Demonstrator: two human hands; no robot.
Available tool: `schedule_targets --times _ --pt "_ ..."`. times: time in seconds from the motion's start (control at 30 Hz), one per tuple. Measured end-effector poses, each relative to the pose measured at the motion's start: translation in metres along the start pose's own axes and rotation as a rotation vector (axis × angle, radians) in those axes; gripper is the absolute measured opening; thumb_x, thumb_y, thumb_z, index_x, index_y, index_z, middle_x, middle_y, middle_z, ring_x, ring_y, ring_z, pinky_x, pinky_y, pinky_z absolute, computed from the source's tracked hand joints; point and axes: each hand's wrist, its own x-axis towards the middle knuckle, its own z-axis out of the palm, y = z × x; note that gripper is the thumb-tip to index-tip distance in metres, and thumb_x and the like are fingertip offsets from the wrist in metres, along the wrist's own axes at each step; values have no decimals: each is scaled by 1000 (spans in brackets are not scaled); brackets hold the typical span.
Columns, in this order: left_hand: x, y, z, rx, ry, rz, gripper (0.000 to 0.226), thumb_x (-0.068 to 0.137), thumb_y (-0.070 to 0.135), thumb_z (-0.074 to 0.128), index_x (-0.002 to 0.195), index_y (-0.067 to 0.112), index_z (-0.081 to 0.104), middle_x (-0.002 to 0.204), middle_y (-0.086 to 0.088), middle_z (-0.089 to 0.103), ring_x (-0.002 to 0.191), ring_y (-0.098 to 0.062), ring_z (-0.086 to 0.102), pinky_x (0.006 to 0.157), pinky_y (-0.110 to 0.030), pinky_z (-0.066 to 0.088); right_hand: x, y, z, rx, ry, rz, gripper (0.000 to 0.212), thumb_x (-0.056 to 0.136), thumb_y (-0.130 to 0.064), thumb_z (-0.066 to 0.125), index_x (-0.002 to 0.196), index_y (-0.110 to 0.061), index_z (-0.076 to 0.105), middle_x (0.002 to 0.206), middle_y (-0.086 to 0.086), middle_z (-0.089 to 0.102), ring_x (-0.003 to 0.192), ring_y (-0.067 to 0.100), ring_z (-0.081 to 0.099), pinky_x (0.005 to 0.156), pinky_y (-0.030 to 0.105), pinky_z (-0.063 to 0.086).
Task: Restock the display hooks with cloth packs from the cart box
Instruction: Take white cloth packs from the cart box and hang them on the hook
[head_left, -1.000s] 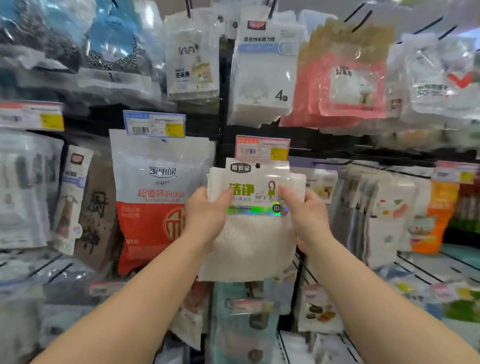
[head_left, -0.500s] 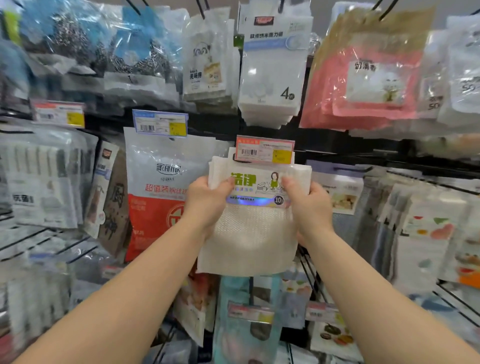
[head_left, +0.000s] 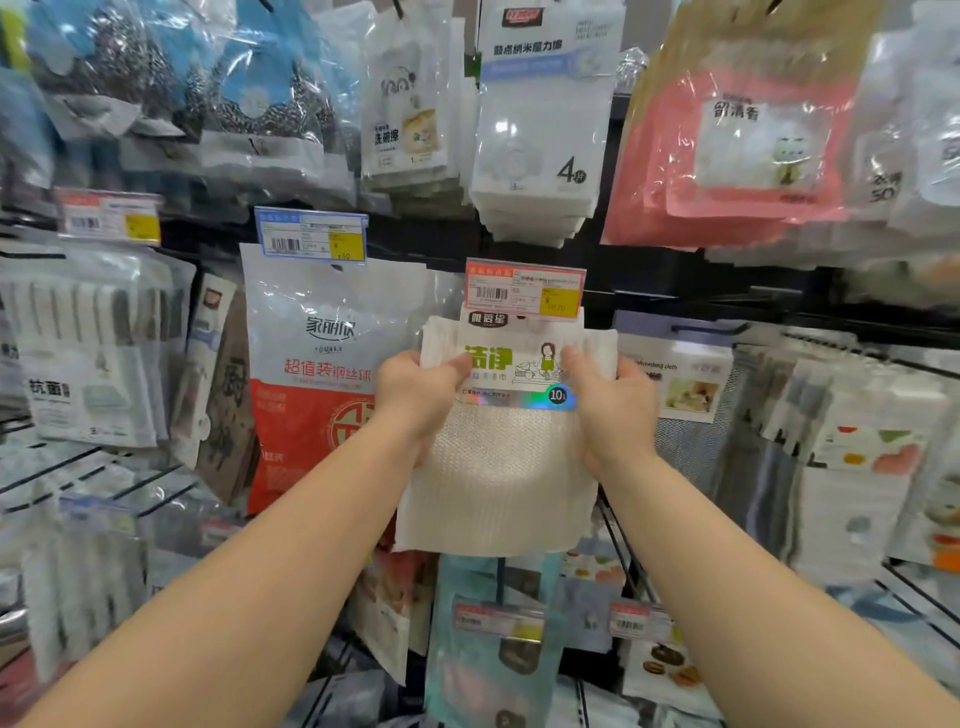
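L hand (head_left: 415, 400) & R hand (head_left: 613, 410): both grip white cloth pack (head_left: 498, 467) betw. them, thumbs on front; red price tag (head_left: 524, 288) just above.

Glossy plastic cloth pack (head_left: 498, 457) shows rough white woven cloth.

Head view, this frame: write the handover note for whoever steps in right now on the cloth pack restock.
Left hand: grips the left edge of the white cloth pack, thumb on its front.
Right hand: grips the pack's right edge the same way.
Pack: held upright against the display, its top just under the red price tag at the end of a hook. Whether its hang hole is on the hook cannot be told.
Neighbours: red and white pouch hangs to the left.
Done: pack brought up to its hook.
Left: confirm it is threaded, release, fetch more packs. Cart box is out of view.
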Motion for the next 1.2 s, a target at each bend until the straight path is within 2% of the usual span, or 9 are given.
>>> schedule_targets --times 0.2,0.3,0.47,0.53,0.6,0.73,0.83,0.97,1.2 --pt "5 -22 16 208 131 119 15 81 26 73 89 17 64 87 2 69 80 -17 66 65 -27 51 24 15 9 -172 120 40 20 83 -37 70 92 -20 66 95 -1 70 82 15 66 69 33 53" --pt "-1 -30 18 341 162 144 34 80 26 71 110 13 61 101 -2 69 93 -22 65 80 -35 54 33 21 12 -212 155 46 23 82 -42 70 90 -21 64 94 0 69 83 19 65 73 36 52" --pt "-24 -42 7 419 20 273 68 85 18 67 144 16 34 140 -4 50 126 -16 47 108 -33 36 29 31 10 -139 168 31 32 78 -42 74 102 -28 57 88 -17 60 80 0 59 58 18 40" --pt "-33 -40 3 461 2 313 73 84 22 68 146 18 30 143 0 45 128 -11 41 105 -24 28 19 33 10 -112 194 19 58 76 -41 76 125 -26 49 103 -14 59 90 2 60 70 19 45" --pt "-42 -37 -5 544 -23 343 73 85 28 68 147 16 31 145 -2 42 132 -15 38 104 -24 25 4 35 11 -223 274 -26 74 75 -43 75 138 -23 41 128 -4 53 116 14 53 95 34 46" --pt "-65 -25 -39 755 -46 495 60 86 38 62 138 14 44 138 -5 48 129 -21 41 108 -31 30 -51 30 23 -544 372 -301 62 83 -38 65 137 -17 43 140 5 48 130 25 40 110 44 32" --pt "-81 -14 -90 1026 22 608 59 85 46 58 133 14 50 136 -7 51 127 -26 43 106 -38 31 -104 30 55 -761 110 -516 49 85 -28 64 129 -11 53 128 10 58 121 31 49 103 40 33" --pt "-102 -9 -207 1330 72 530 61 87 55 48 136 19 45 144 -7 42 134 -27 32 110 -45 22 -178 38 139 -1208 -359 -473 62 90 -49 52 144 -21 39 150 4 40 141 26 30 115 43 24" --pt "-148 14 -460 1572 200 248 61 88 56 45 134 16 44 138 -9 45 130 -30 35 107 -46 28 -323 49 340 -1170 -700 -539 65 89 -53 50 143 -20 37 149 2 41 142 25 27 113 47 23"
